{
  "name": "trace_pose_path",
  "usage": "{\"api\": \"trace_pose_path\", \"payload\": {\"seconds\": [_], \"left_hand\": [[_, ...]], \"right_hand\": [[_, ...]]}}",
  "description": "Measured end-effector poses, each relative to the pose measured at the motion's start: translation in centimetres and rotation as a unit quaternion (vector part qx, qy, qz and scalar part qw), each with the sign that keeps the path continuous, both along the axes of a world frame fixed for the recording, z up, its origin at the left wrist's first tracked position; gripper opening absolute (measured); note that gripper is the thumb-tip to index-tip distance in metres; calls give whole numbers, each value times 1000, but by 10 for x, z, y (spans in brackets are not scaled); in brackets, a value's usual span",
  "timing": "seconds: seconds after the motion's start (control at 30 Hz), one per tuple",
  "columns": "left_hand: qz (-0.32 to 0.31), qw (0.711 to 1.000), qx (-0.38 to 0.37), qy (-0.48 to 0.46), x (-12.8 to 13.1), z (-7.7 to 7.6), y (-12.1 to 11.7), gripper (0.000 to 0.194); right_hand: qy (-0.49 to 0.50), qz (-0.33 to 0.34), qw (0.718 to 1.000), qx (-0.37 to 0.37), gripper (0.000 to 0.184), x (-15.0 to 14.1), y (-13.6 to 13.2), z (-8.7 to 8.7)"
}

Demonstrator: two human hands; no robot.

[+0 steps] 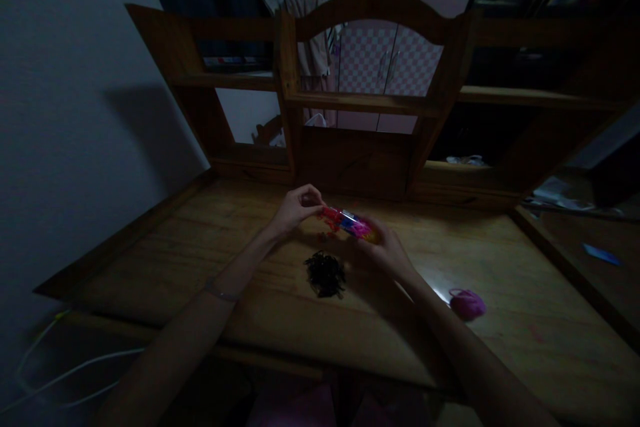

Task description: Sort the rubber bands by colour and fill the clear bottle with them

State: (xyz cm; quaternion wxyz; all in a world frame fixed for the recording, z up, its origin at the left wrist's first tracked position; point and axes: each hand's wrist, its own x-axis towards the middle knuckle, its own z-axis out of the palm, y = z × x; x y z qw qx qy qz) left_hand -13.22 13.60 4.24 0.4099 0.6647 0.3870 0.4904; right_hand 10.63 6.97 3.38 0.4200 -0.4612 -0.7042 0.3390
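At the center of the frame, two hands share one clear container of colorful pieces, the left hand (299,208) pinching its red end and the right hand (383,245) in a closed grip around the other, above one black pile (325,274) on the wooden surface (270,320).
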Motion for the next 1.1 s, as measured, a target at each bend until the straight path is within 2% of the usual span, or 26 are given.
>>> {"api": "trace_pose_path", "payload": {"seconds": [0.23,0.53,0.8,0.93,1.03,1.1], "left_hand": [[-3,1000,12,-2,1,3,-1,22],[37,997,67,24,2,6,-2,26],[19,1000,6,-17,7,2,-2,45],[-14,998,0,-54,7,5,-5,42],[-70,995,18,-73,6,8,-7,40],[-110,992,26,-62,5,10,-9,45]], "right_hand": [[-27,-13,999,14,50,0,0,-4],[47,11,997,-55,47,-4,-1,2],[117,12,983,-138,51,-4,2,-3],[145,11,974,-171,51,-3,1,-1],[159,-6,966,-201,51,-4,-1,3],[170,-18,961,-218,49,-5,-1,4]]}}
